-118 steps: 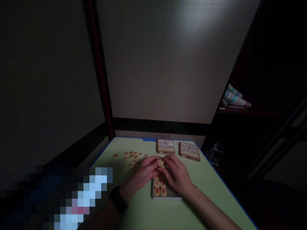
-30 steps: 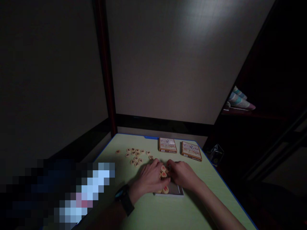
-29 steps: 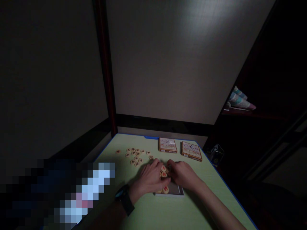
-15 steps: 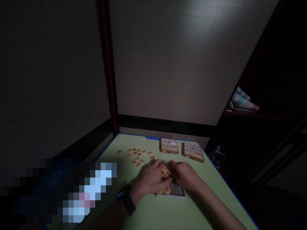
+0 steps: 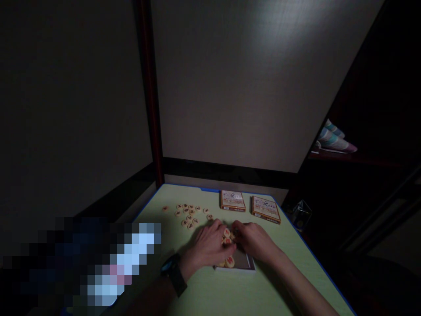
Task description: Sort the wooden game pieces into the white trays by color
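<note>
An open box tray (image 5: 244,260) lies on the table, with round wooden Chinese chess pieces (image 5: 227,241) marked in red inside it. My left hand (image 5: 210,241) reaches over the tray's left side. Its thumb and fingers are apart, curved around the pieces, and the fingertips are partly hidden. At the tray's right side is my right hand (image 5: 255,238), its fingers curled and closed at a piece (image 5: 233,235) beside the red ones. The palm hides most of what that hand grips.
Several loose chess pieces (image 5: 190,211) with dark markings are scattered at the table's back left. Two flat printed boxes, a left one (image 5: 233,199) and a right one (image 5: 265,208), lie at the back. The green table (image 5: 226,298) has a blue edge and meets a wall panel.
Both hands hold nearly the same places over the tray, with only a tiny shift of the fingers. The view has moved very slightly.
</note>
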A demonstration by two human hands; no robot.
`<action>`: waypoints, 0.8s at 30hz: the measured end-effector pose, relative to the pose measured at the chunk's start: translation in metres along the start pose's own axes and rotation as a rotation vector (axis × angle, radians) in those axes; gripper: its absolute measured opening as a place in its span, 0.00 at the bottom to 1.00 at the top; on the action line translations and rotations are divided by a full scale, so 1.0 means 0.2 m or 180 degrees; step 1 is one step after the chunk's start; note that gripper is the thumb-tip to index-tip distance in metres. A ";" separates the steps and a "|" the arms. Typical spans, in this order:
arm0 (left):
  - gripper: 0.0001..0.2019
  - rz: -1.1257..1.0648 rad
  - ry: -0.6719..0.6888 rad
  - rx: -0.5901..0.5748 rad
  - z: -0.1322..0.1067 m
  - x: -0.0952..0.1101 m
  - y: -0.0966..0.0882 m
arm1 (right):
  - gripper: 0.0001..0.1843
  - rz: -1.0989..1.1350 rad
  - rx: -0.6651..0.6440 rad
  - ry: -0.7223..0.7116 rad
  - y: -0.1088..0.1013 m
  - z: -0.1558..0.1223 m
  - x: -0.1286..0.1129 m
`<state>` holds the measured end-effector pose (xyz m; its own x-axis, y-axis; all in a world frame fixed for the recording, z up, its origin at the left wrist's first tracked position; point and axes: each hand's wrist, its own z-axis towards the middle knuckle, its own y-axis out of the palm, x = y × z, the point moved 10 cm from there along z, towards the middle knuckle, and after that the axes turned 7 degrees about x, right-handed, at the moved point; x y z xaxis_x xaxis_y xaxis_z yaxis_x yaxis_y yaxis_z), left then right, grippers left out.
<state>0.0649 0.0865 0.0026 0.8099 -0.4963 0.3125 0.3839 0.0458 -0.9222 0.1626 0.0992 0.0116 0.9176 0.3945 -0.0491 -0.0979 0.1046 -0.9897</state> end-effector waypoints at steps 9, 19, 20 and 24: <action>0.18 0.0021 -0.0001 -0.0018 0.00 0.01 -0.01 | 0.11 0.0006 0.0013 0.0027 0.01 0.00 0.00; 0.17 -0.0023 -0.0050 -0.0066 0.00 0.00 -0.01 | 0.10 0.0063 0.0082 0.0044 -0.02 0.00 -0.01; 0.17 -0.0036 -0.0058 -0.0067 0.00 0.00 -0.01 | 0.10 0.0087 0.0090 0.0043 -0.01 0.00 -0.01; 0.17 -0.0070 -0.0084 -0.0130 0.00 0.01 -0.02 | 0.12 0.0193 0.0082 0.0060 -0.01 0.00 0.01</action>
<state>0.0650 0.0844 0.0068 0.8131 -0.4739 0.3382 0.3838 -0.0005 -0.9234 0.1639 0.0996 0.0140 0.9167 0.3836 -0.1118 -0.1634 0.1046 -0.9810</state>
